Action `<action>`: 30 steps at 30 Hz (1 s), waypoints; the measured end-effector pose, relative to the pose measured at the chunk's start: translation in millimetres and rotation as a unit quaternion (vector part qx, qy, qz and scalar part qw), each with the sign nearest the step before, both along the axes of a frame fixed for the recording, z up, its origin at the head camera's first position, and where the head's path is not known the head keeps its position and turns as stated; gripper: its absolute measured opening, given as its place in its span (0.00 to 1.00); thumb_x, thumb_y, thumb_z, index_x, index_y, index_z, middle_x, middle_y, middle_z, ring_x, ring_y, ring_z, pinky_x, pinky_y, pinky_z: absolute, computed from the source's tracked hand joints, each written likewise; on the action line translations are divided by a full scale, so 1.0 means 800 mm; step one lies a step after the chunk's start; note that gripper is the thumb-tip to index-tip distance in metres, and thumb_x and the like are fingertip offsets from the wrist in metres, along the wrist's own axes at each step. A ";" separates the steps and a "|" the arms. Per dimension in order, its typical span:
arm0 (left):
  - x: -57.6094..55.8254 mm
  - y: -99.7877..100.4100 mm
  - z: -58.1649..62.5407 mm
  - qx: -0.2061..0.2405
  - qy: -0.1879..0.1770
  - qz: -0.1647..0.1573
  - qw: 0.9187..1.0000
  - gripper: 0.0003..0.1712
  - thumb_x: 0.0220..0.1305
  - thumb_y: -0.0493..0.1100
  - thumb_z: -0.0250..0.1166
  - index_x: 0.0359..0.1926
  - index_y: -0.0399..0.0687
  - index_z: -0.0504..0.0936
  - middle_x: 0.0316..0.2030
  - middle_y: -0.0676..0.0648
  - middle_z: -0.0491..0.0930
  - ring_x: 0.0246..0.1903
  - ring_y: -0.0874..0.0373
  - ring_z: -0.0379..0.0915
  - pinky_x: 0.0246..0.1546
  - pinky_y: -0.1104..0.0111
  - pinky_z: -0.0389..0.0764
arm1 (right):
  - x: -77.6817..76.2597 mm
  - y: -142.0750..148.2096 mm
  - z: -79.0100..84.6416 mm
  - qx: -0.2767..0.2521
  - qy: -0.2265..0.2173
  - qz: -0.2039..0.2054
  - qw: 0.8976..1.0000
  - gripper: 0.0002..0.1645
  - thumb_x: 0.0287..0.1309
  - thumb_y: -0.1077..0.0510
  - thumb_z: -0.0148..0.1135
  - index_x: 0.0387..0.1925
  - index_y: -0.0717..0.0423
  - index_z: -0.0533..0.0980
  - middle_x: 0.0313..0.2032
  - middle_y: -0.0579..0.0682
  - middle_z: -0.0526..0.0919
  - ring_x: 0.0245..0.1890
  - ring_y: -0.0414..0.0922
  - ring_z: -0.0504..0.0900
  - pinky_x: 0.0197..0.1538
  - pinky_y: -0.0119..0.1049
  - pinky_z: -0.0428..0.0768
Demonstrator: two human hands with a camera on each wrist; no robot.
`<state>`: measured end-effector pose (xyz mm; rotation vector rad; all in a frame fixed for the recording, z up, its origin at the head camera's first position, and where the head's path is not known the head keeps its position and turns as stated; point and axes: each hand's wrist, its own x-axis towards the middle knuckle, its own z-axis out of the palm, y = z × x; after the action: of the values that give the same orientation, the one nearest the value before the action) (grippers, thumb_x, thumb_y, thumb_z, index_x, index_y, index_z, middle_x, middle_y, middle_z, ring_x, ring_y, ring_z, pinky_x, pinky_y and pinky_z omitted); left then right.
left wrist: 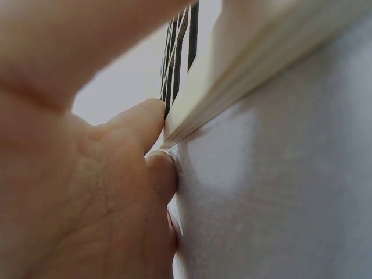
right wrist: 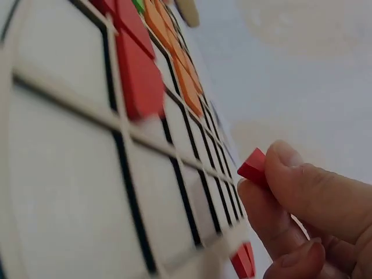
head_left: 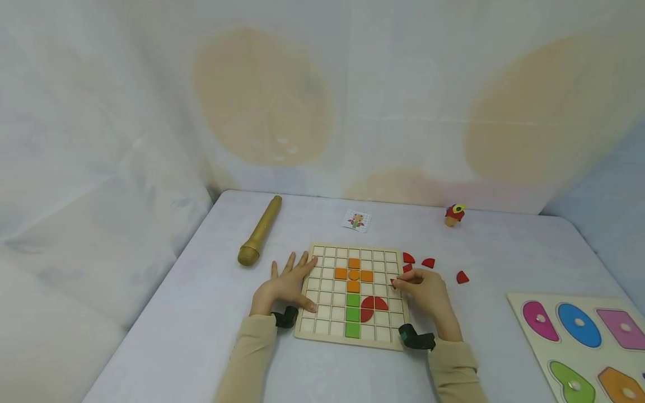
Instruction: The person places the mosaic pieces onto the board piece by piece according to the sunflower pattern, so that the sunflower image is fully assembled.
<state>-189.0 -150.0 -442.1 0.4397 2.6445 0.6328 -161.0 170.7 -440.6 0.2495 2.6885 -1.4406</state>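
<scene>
A wooden grid board [head_left: 322, 330] lies flat on the table. Set in its cells are orange pieces [head_left: 354, 263] in a cross, a column of green squares [head_left: 353, 314] below, and red quarter-circle pieces [head_left: 368, 303] beside the green. My left hand [head_left: 287, 286] rests with spread fingers on the board's left edge; the left wrist view shows its fingers against the board's side [left wrist: 232, 87]. Over the right edge, my right hand [head_left: 424, 291] pinches a red quarter-circle piece [right wrist: 254, 167] between thumb and finger.
Several loose red pieces [head_left: 428, 263] lie right of the board. Behind it is a small pattern card [head_left: 356, 220]. A gold microphone [head_left: 259, 232] lies at the left, a parrot figure [head_left: 454, 215] stands at the back right, and a knobbed shape puzzle [head_left: 549, 350] is at front right.
</scene>
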 end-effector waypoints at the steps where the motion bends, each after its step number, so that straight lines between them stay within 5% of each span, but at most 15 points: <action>1: 0.000 0.000 0.000 0.000 -0.001 0.001 1.000 0.71 0.38 0.58 0.80 0.77 0.53 0.45 0.78 0.43 0.34 0.76 0.40 0.20 0.65 0.31 0.20 | -0.002 -0.006 -0.001 0.000 0.002 0.003 1.000 0.16 0.54 0.53 0.70 0.38 0.61 0.82 0.39 0.56 0.86 0.38 0.46 0.78 0.34 0.30 0.73; 19: 0.002 0.002 0.005 0.007 -0.003 0.004 1.000 0.70 0.38 0.57 0.80 0.77 0.54 0.46 0.78 0.44 0.34 0.76 0.40 0.20 0.65 0.32 0.20 | -0.008 -0.066 0.004 0.054 0.012 0.053 0.997 0.09 0.52 0.54 0.72 0.32 0.56 0.84 0.28 0.48 0.85 0.30 0.43 0.75 0.32 0.31 0.69; 30: 0.001 -0.001 0.003 0.006 -0.009 -0.001 1.000 0.70 0.39 0.57 0.79 0.77 0.52 0.45 0.78 0.43 0.33 0.76 0.41 0.18 0.65 0.34 0.17 | -0.006 -0.078 -0.001 0.068 0.012 0.041 0.997 0.10 0.52 0.53 0.72 0.31 0.56 0.84 0.27 0.49 0.84 0.29 0.45 0.73 0.31 0.31 0.67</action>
<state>-187.9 -150.6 -439.3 0.4383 2.6246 0.6485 -165.6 108.7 -441.6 0.1293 2.7850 -1.2478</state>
